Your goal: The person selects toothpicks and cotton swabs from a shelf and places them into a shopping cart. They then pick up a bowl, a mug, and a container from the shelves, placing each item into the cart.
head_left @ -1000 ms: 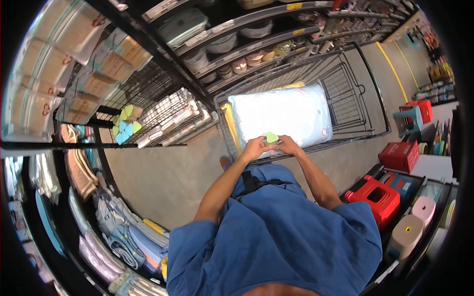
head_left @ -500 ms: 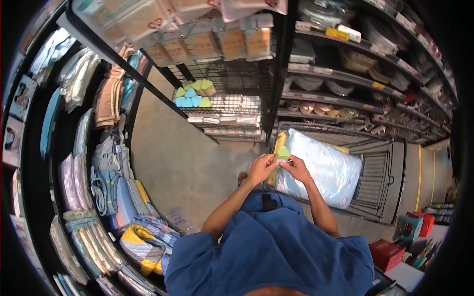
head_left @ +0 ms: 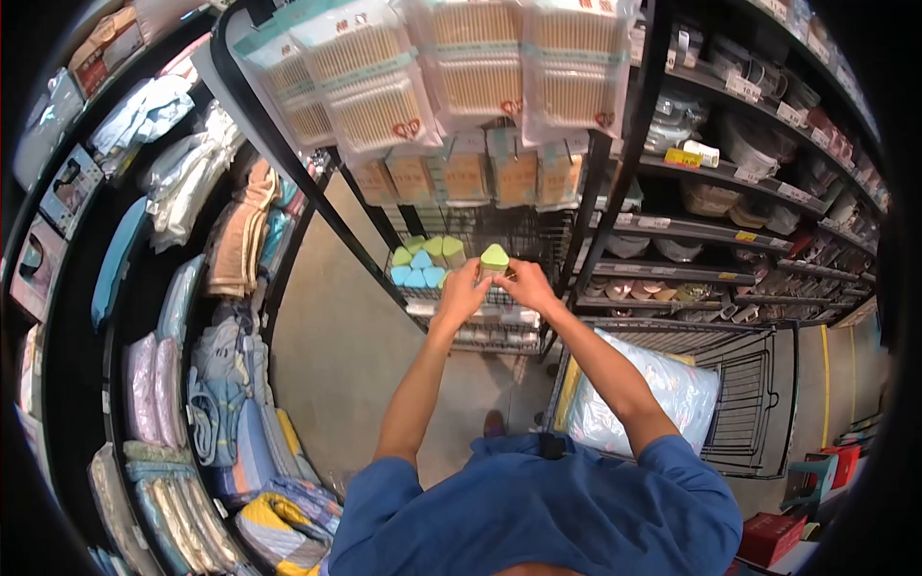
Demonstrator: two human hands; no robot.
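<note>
Both hands hold a small container with a green triangular lid [head_left: 495, 255], upright in front of a wire rack. My left hand [head_left: 464, 291] is closed on its left side. On its right side, my right hand [head_left: 529, 285] grips it too, fingers bent around the lower part. Just left of my hands, similar containers with blue lids [head_left: 418, 273] and green lids [head_left: 443, 246] stand together on the wire shelf [head_left: 538, 238].
Packs of thin sticks [head_left: 475, 62] hang above the rack. A shopping cart [head_left: 749, 413] at the right carries a large light-blue plastic-wrapped package [head_left: 643, 394]. Folded textiles [head_left: 226, 384] fill the left shelves. Bowls and kitchenware [head_left: 706, 197] line the right shelves.
My hands have moved the green-lidded container from above the cart, left and up to the wire rack. The view has shifted, with the hanging packs now showing more fully.
</note>
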